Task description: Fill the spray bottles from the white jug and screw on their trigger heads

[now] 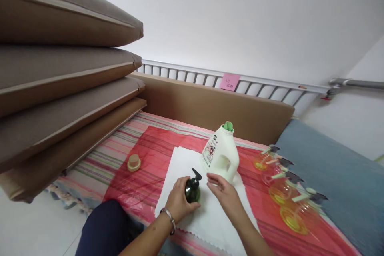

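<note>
- Knee (105,226), dark trousers, lower left of frame.
- Left hand (179,202), lower centre, clamped round green pump bottle (193,189); bottle upright on white cloth (207,216).
- Right hand (225,194), fingers apart, just right of bottle, holding nothing.
- White jug (220,155), green cap, behind hands on cloth.
- Tan lid (134,162) left; four orange spray bottles (283,192) right.

The left hand (179,202) covers most of the green bottle (193,190). Writing on the pink note (229,81), upper centre, is too small to read. Cushions (60,68) run off the left edge.
</note>
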The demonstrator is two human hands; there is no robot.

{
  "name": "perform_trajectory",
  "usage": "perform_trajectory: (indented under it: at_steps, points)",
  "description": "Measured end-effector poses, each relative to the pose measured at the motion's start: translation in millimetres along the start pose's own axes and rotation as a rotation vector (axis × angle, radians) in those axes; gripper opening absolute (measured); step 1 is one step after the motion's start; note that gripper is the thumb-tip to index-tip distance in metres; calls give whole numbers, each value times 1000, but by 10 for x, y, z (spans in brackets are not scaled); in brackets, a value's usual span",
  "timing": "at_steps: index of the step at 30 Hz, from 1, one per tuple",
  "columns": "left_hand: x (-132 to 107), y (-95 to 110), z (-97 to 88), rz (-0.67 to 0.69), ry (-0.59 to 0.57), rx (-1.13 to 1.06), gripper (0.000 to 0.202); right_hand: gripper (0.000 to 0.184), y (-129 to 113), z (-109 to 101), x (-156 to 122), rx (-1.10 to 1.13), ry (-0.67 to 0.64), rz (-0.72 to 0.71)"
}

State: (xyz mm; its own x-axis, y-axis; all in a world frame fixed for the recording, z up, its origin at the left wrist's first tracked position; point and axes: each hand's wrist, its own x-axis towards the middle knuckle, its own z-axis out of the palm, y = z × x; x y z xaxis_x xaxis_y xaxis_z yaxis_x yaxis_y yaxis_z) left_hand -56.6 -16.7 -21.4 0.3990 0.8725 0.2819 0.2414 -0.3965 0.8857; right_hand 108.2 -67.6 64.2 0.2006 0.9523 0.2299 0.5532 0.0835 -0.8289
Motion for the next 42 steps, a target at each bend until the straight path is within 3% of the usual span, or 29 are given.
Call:
perform_trajectory:
  at_steps: [5, 9, 11, 15, 19, 24, 36, 40, 42]
  points:
    - [9, 41, -25, 6, -11, -5, 76, 47, 198, 354, -9, 104, -88, 35]
    - [2, 39, -20, 5, -15, 2, 75, 36, 160, 487, 57, 86, -71, 37]
    - [0, 27, -11, -3, -14, 1, 77, 35, 173, 495, 70, 58, -34, 48]
    - [8, 17, -3, -14, -14, 10, 80, 52, 269, 493, 70, 75, -21, 60]
    - [15, 18, -3, -30, -15, 26, 82, 39, 330, 508, 70, 66, -29, 74]
    - [10, -6, 4, 14, -16, 22, 79, 48, 331, 530, 64, 73, -30, 63]
    - [0, 6, 5, 70, -2, 29, 70, 37, 231, 590, 15, -9, 113, 65]
    - [6, 10, 1, 69, 4, 30, 70, 44, 246, 597, 6, 35, 78, 47]
    - [11, 14, -3, 74, 0, 34, 69, 38, 247, 593, -2, 33, 85, 52]
